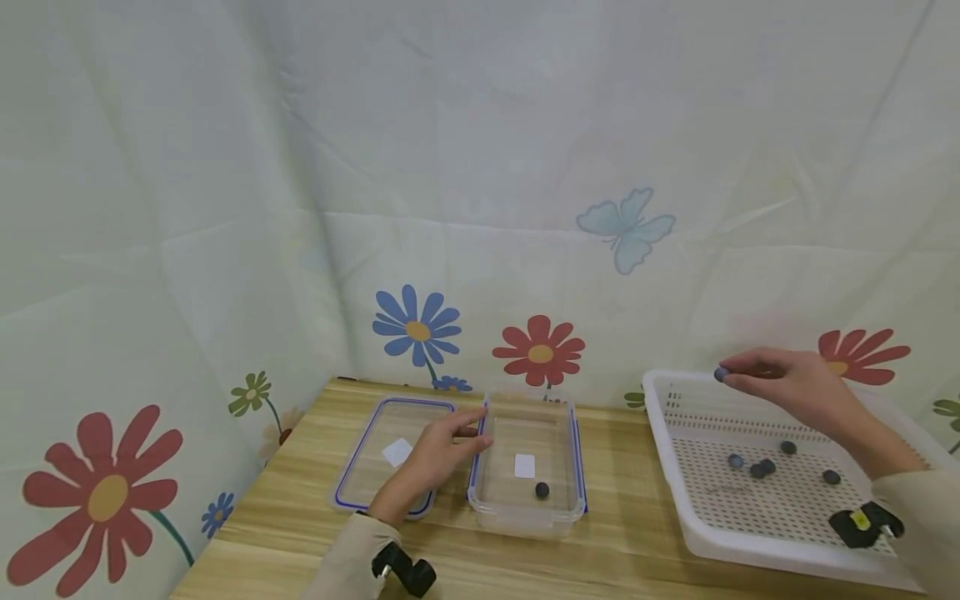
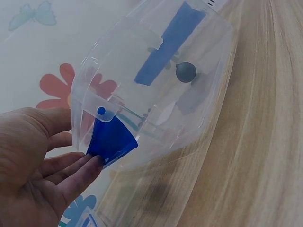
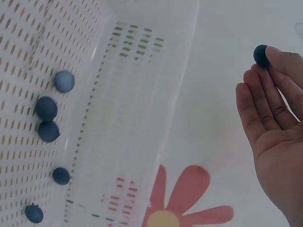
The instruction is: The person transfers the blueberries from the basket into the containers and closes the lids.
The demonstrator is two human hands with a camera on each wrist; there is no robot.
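Note:
High over the back-left rim of the white basket (image 1: 678, 521), my right hand (image 1: 802, 392) pinches a blueberry (image 1: 722, 374) between thumb and fingertips; the right wrist view shows that blueberry (image 3: 261, 56) too. Several blueberries (image 3: 46, 109) lie on the basket's perforated floor. My left hand (image 1: 438, 454) touches the left side of a clear plastic food container (image 1: 525, 521). In the left wrist view its fingertips rest against the blue latch flap (image 2: 113, 139). The container stands without its lid, with one blueberry (image 1: 542, 490) near its front right corner.
Left of the container, partly under my left hand, lies the clear lid (image 1: 352, 475) with a blue seal and a white label (image 1: 397, 452). Everything stands on a wooden table (image 1: 255, 550). A flower-printed curtain (image 1: 480, 183) hangs behind it.

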